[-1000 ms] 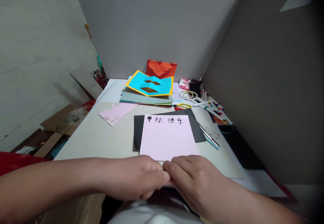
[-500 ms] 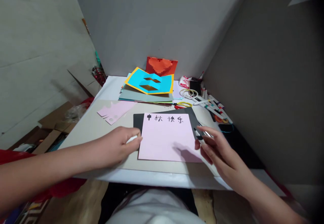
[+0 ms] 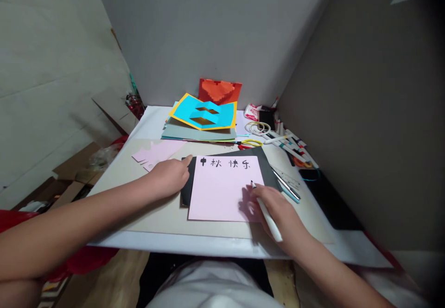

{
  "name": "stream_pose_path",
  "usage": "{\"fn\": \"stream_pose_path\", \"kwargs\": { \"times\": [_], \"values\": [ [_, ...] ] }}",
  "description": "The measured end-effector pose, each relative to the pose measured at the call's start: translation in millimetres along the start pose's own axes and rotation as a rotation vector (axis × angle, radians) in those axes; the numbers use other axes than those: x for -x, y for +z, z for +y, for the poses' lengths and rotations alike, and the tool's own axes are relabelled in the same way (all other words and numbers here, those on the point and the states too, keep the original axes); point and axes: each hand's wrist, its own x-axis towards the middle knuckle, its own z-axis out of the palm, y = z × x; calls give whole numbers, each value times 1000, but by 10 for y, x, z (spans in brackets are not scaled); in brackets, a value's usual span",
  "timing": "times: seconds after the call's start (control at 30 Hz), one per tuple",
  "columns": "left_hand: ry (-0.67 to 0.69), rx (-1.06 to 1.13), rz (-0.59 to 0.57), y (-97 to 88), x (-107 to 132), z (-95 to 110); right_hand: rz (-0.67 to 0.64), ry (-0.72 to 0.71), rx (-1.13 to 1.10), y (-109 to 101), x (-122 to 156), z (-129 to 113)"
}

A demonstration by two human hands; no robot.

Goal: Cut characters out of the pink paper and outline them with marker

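Observation:
My right hand grips a white marker, its dark tip pointing up and left over the pink sheet. Whether the tip touches the paper I cannot tell. Four bold black Chinese characters run along the sheet's top edge. Under the sheet lies black paper, showing at the left, top and right. At its left edge is my left hand, index finger stretched to its upper left corner and the other fingers curled in; what they hold, if anything, is hidden.
A blue and yellow folded card rests on stacked paper at the back, before a red card. Yellow-handled scissors, markers and a silver pen lie to the right. Cut pink paper is at left.
My right hand has moved left over the pink sheet with the marker, now in a writing grip. My left hand has shifted up and left; the white thing seen in it before no longer shows.

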Motion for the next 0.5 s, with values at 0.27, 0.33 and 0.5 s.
{"fn": "stream_pose_path", "kwargs": {
  "times": [0.27, 0.33, 0.5],
  "values": [
    [-1, -39, -44, 47, -192, 36, -282, -39, 335, 113, 92, 3],
    [-10, -49, -51, 62, -184, 31, -264, -84, 340, 123, 197, 1],
    [-4, -72, -82, 98, -141, 55, -210, -167, 278, 81, 405, 56]
  ]
}}
